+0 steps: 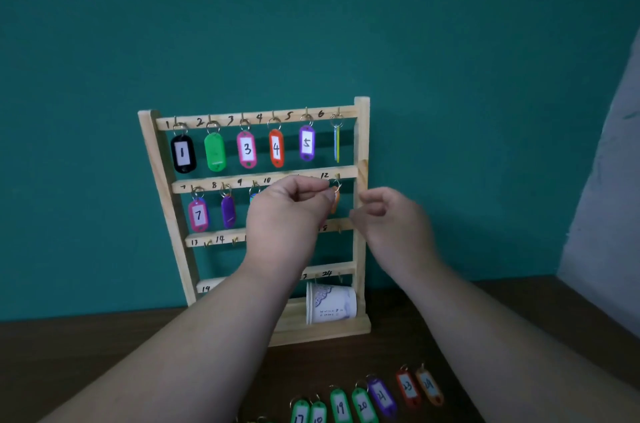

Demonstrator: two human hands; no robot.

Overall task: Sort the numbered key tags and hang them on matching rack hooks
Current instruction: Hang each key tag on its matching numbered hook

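Observation:
A wooden rack (362, 145) with numbered hooks leans against the teal wall. Tags 1 to 6 hang along its top rail, among them tag 1 (183, 153) and tag 5 (307, 142). Tag 7 (198, 214) and a purple tag (228, 211) hang on the second rail. My left hand (287, 211) pinches the ring of an orange tag (335, 201) at hook 12. To the right of that tag, my right hand (391, 218) hovers with loosely curled fingers and holds nothing. Several loose tags (362, 402) numbered 17 to 24 lie on the table in front.
A white paper cup (330, 305) lies on its side on the rack's base. The dark wooden table (121, 346) carries the rack. A pale wall section (602, 214) stands at the right. My forearms hide the middle of the lower rails.

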